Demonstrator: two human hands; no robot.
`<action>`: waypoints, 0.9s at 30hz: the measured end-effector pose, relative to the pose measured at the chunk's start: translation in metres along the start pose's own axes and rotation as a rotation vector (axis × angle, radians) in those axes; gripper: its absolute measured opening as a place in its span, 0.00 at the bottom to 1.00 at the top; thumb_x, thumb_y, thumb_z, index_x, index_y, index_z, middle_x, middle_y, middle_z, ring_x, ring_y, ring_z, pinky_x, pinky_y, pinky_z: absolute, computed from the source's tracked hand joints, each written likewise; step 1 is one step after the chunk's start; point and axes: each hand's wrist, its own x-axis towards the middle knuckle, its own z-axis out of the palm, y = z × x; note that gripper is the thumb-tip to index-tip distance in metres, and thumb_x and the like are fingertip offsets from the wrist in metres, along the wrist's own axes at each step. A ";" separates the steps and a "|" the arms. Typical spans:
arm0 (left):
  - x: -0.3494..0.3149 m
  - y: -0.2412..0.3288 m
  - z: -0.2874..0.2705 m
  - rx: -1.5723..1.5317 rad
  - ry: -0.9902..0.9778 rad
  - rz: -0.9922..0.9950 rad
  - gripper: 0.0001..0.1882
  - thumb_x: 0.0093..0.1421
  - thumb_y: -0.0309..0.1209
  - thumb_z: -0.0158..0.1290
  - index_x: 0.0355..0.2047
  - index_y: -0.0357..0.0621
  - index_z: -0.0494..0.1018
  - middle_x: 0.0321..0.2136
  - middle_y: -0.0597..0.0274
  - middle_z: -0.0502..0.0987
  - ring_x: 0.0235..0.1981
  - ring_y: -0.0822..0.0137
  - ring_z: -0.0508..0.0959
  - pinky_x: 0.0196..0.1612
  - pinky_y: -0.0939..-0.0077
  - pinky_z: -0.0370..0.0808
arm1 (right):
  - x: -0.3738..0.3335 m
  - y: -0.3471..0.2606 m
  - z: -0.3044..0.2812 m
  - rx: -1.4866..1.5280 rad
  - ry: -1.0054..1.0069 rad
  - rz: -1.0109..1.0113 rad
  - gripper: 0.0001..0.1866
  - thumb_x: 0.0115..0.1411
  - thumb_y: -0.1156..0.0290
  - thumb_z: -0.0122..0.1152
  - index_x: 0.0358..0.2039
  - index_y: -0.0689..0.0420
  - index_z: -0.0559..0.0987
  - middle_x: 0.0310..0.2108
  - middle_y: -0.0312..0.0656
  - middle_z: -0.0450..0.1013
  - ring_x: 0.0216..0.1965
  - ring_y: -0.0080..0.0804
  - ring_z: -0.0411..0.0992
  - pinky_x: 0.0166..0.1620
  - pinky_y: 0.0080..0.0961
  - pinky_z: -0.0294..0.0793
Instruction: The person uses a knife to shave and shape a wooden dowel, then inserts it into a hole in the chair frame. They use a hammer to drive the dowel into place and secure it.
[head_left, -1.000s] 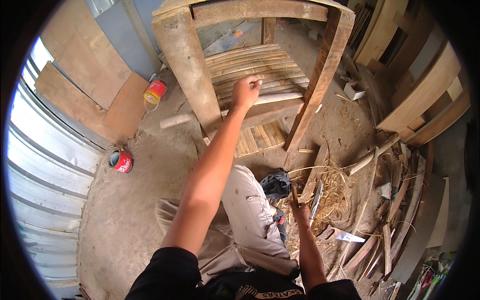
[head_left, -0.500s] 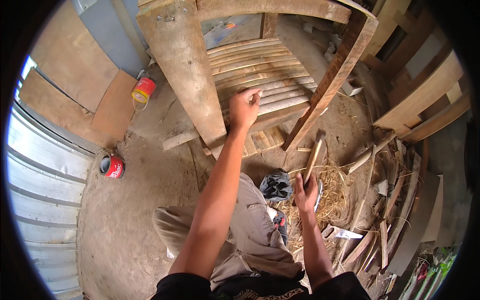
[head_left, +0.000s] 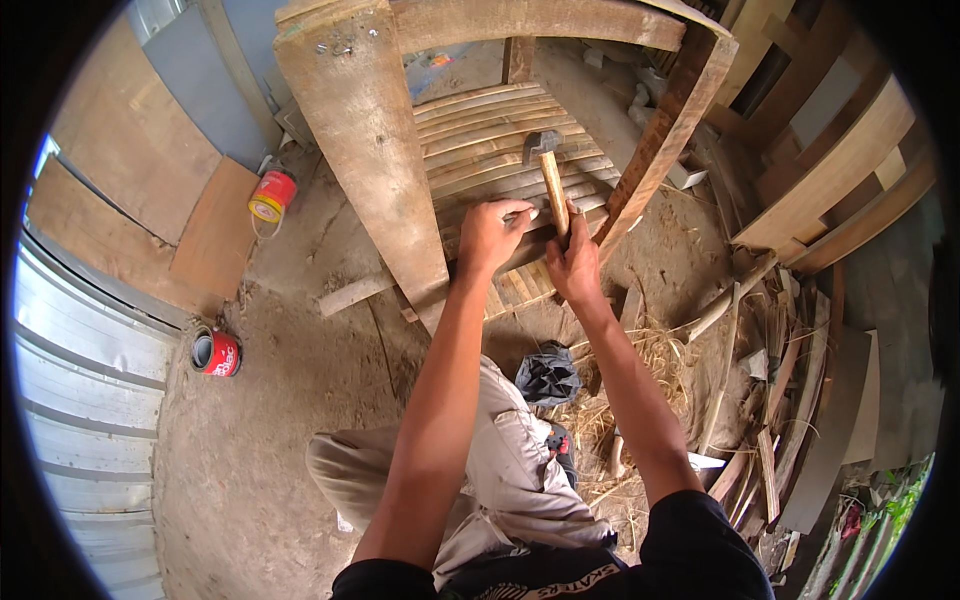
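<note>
A rough wooden frame (head_left: 365, 150) stands before me, with a deck of thin bamboo slats (head_left: 480, 135) inside it. My left hand (head_left: 492, 232) rests on the near slats, fingers pinched together at the slat edge; whether it holds a nail I cannot tell. My right hand (head_left: 572, 262) grips the wooden handle of a hammer (head_left: 548, 170), whose dark metal head is raised above the slats just beyond my left hand.
Two red cans stand on the dirt floor, one (head_left: 272, 194) beside the frame's left post and one (head_left: 214, 352) near the corrugated metal wall (head_left: 90, 400). A dark cloth bag (head_left: 547, 374) lies by my knee. Scrap planks and shavings (head_left: 770, 400) pile up at the right.
My right hand came up from beside my knee with the hammer and now holds it over the slats. My left hand stayed on the slats.
</note>
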 end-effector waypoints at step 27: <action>0.000 -0.007 -0.001 0.143 0.016 0.163 0.08 0.60 0.31 0.62 0.36 0.39 0.82 0.34 0.56 0.82 0.34 0.59 0.82 0.38 0.69 0.77 | 0.003 -0.005 -0.017 0.056 -0.120 0.183 0.22 0.53 0.77 0.55 0.51 0.61 0.72 0.41 0.55 0.74 0.43 0.61 0.74 0.46 0.48 0.74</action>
